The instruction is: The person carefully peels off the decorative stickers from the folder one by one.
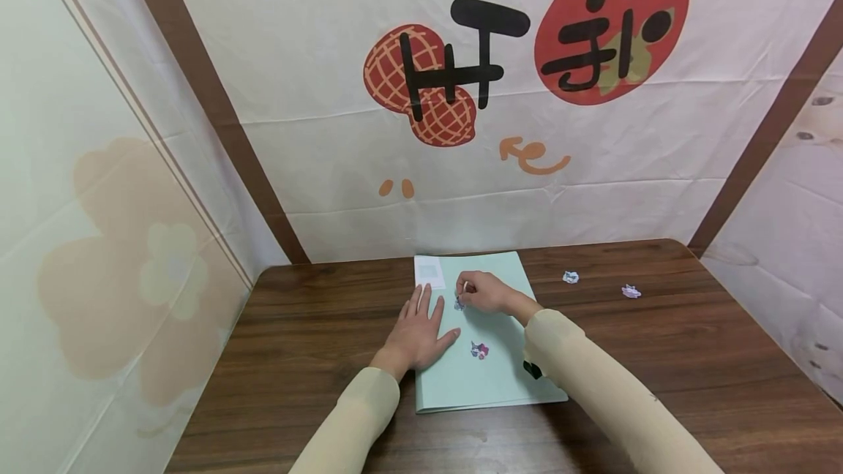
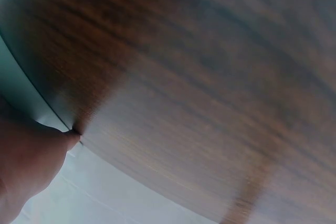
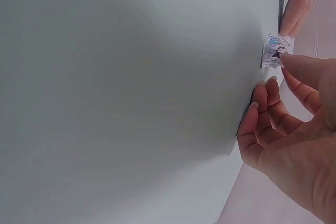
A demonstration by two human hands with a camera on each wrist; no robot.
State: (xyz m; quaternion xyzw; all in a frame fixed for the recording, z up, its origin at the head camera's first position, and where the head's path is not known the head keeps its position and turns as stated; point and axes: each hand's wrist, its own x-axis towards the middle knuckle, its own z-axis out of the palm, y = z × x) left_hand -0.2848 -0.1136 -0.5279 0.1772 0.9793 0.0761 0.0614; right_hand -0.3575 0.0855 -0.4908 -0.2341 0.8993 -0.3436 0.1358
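A pale mint-green folder (image 1: 487,382) lies on the wooden table. My left hand (image 1: 418,335) rests spread along its left edge, fingers straight, close below a white label (image 1: 428,271). Between thumb and forefinger, my right hand (image 1: 485,292) pinches a small cartoon sticker (image 3: 275,50) at the folder's upper part; the other fingers are curled, tips at the cover. In the head view this sticker shows just below the fingertips. Another sticker (image 1: 479,350), pink and purple, lies on the cover nearer the front. Part of a dark mark (image 1: 532,369) shows beside the right sleeve.
Two more small stickers lie on the table to the right, a bluish one (image 1: 571,277) and a purple one (image 1: 631,291). A printed fabric sheet (image 1: 329,167) hangs behind the table (image 1: 296,357), with more fabric at both sides.
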